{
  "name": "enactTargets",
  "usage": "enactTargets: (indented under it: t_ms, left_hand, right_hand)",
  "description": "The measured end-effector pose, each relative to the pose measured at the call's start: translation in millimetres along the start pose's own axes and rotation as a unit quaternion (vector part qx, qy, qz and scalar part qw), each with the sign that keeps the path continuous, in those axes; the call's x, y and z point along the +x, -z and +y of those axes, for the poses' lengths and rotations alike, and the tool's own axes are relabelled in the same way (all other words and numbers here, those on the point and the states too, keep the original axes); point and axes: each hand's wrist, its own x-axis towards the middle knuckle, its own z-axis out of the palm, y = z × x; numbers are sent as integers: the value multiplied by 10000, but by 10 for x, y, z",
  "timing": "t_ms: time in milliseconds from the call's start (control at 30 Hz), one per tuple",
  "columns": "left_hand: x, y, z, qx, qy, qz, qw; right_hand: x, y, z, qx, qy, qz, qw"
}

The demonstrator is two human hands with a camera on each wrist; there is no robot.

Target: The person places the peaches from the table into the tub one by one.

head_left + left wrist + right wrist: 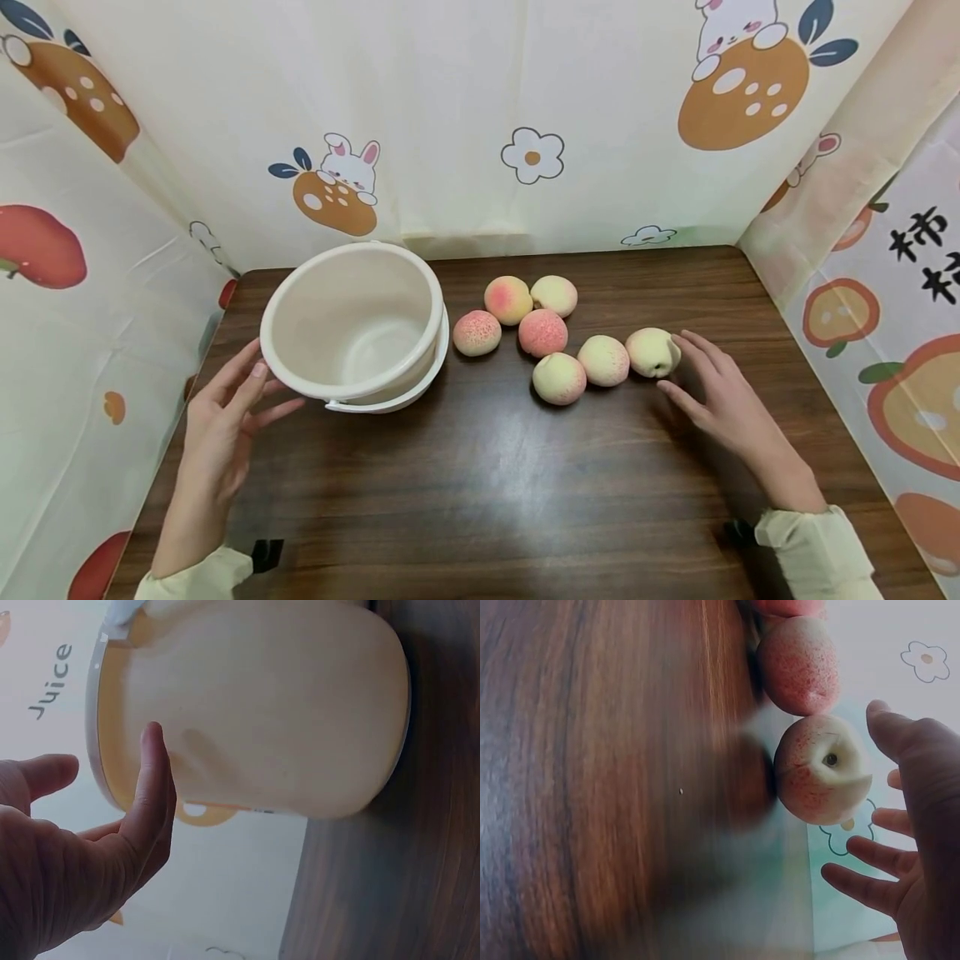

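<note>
A cream plastic bucket (352, 333) with its mouth tilted up to the camera stands at the left of the table. My left hand (225, 417) is at its left side, fingers spread along the outer wall and thumb by the rim. In the left wrist view the left hand (97, 847) overlaps the bucket wall (277, 705), thumb and fingers apart. My right hand (727, 408) is beside the rightmost peach (653, 352), fingers and thumb extended around its right side. The right wrist view shows that pale, red-speckled peach (821, 769) in front of the spread right hand (907, 847).
Several more peaches lie right of the bucket, among them a pink one (543, 333), a speckled one (477, 333) and a yellowish one (558, 379). The bucket's handle (382, 407) hangs down in front. Printed curtains (450, 125) enclose the brown wooden table (480, 500).
</note>
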Motion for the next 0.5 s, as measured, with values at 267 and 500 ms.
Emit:
enactTargets:
  t_ms: [267,500]
  left_hand:
    - [8,-51,-16,-143,-56,38,9999]
    - [10,-55,7,-646,43,-9,9979]
  right_hand:
    - [45,-63,21,-37,70,-5,10000]
    - [89,-102,12,60,117,-53,9999]
